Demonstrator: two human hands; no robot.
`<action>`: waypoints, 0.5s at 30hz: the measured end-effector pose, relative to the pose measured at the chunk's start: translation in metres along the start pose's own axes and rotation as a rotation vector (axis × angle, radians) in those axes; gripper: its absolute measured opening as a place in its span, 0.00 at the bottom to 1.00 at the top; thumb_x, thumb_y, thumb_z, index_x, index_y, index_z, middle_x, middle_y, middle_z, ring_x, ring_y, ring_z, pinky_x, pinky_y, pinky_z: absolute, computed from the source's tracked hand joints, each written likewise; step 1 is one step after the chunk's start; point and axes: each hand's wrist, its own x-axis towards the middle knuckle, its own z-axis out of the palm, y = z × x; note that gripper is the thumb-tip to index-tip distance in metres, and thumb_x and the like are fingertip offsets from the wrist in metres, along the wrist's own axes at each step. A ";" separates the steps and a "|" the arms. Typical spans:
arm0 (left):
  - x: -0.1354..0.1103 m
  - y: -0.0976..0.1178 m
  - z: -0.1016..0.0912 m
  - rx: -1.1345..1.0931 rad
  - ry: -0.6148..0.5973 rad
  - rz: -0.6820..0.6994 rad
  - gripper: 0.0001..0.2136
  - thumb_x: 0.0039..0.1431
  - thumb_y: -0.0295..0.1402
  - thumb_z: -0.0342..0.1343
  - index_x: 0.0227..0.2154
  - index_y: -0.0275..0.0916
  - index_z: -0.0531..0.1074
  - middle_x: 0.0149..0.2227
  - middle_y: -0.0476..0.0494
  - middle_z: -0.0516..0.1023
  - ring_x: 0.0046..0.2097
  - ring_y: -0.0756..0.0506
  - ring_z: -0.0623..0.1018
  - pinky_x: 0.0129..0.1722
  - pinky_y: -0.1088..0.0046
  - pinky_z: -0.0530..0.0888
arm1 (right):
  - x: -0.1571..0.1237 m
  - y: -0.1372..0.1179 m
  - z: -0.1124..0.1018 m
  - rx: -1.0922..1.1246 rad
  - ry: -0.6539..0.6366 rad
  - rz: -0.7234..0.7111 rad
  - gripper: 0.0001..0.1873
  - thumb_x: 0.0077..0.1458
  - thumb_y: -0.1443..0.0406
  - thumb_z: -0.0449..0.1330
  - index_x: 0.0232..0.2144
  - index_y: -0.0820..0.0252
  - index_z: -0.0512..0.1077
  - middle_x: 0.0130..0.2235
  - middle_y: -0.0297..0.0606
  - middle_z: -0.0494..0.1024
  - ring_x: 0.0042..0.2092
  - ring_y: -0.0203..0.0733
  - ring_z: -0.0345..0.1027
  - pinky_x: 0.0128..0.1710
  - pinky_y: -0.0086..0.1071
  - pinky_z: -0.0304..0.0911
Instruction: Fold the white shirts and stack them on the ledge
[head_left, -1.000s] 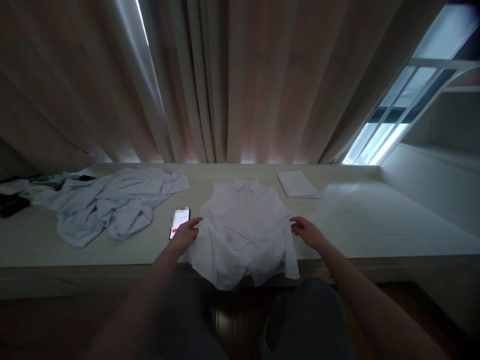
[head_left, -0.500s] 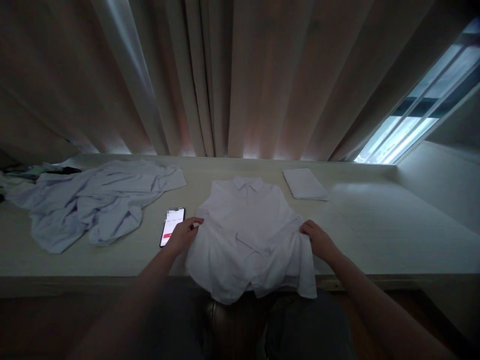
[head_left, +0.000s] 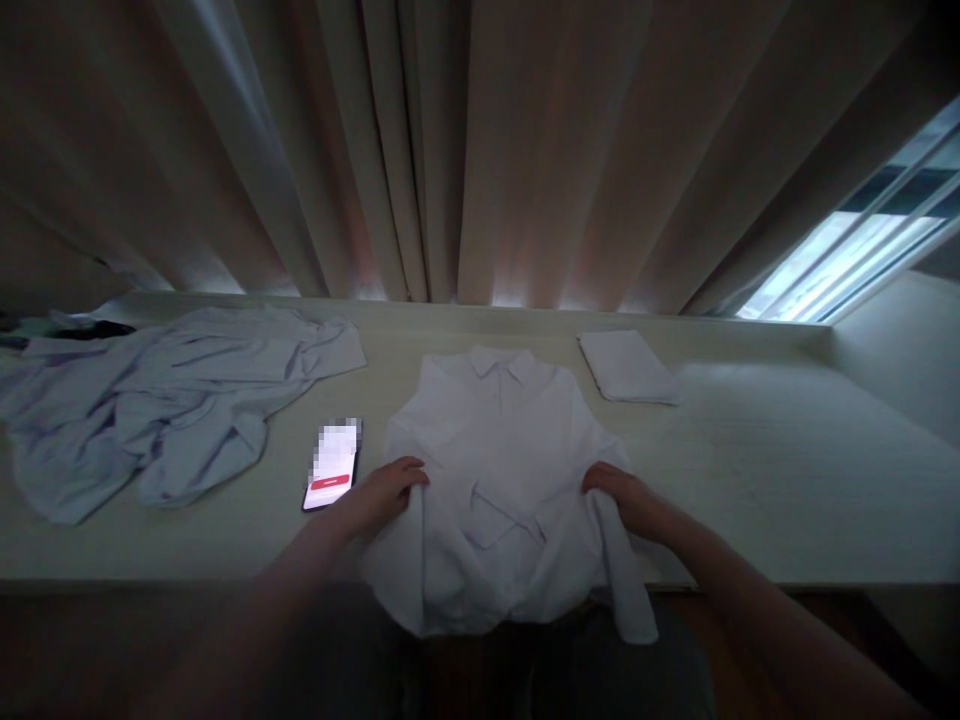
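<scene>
Head view: both hands pinch the white shirt, the left hand at one side and the right hand at the other, by a sleeve. The shirt lies collar away on the worktop, its hem drooping over the front edge. That overhang could drag the cloth down if the grip loosens; uneven pulling could deepen the creases across its middle. The phone, beside the left forearm, could be knocked by a wide sweep.
</scene>
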 end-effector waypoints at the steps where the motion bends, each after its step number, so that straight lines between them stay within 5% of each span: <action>1: 0.001 0.000 0.000 -0.008 0.014 0.008 0.21 0.44 0.21 0.44 0.39 0.44 0.72 0.53 0.48 0.66 0.53 0.48 0.66 0.54 0.69 0.61 | 0.002 -0.001 0.001 0.005 -0.018 0.013 0.16 0.44 0.74 0.50 0.34 0.56 0.70 0.40 0.38 0.72 0.43 0.39 0.64 0.45 0.32 0.58; 7: 0.002 0.001 -0.011 -0.289 0.138 -0.131 0.19 0.44 0.25 0.45 0.39 0.41 0.73 0.47 0.47 0.72 0.50 0.46 0.69 0.52 0.68 0.63 | 0.007 -0.007 -0.008 0.064 -0.082 0.094 0.09 0.42 0.69 0.55 0.29 0.57 0.72 0.35 0.38 0.74 0.38 0.41 0.66 0.41 0.33 0.60; 11: 0.002 0.003 -0.036 -0.688 0.131 -0.233 0.15 0.48 0.34 0.48 0.36 0.36 0.74 0.33 0.45 0.78 0.36 0.45 0.75 0.37 0.69 0.71 | 0.009 -0.002 -0.031 0.188 -0.034 0.154 0.07 0.40 0.68 0.57 0.25 0.58 0.74 0.30 0.36 0.76 0.35 0.43 0.67 0.38 0.34 0.61; 15: 0.025 -0.003 -0.073 -0.979 0.470 -0.455 0.13 0.46 0.36 0.52 0.32 0.32 0.73 0.23 0.46 0.75 0.29 0.45 0.75 0.28 0.71 0.71 | 0.034 0.022 -0.060 0.368 0.106 0.286 0.07 0.40 0.64 0.58 0.16 0.61 0.69 0.21 0.35 0.72 0.25 0.39 0.64 0.26 0.30 0.60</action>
